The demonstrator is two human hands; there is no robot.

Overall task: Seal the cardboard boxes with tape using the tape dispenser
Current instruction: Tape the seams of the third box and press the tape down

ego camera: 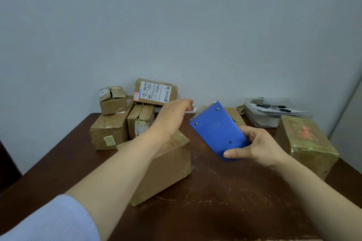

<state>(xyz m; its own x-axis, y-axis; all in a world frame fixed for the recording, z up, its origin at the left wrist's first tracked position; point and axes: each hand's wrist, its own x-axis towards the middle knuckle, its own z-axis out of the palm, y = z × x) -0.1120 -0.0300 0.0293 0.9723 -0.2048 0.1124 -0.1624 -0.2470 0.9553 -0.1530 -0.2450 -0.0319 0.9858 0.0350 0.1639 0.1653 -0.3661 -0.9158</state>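
A blue tape dispenser (216,131) hangs tilted above the dark wooden table (225,197), its toothed edge pointing up and left. My right hand (258,146) grips its lower end with thumb and fingers. A cardboard box (168,166) lies in the middle of the table, under my left forearm. My left hand (173,114) reaches over the box's far end with its fingers loosely bent, holding nothing that I can see. Its fingertips are blurred near a white strip at the wall.
Several taped cardboard boxes (113,127) are stacked at the back left against the wall, one with a shipping label (155,92). A tape-wrapped box (305,143) stands at the right. A clear plastic container with black pens (270,112) sits back right.
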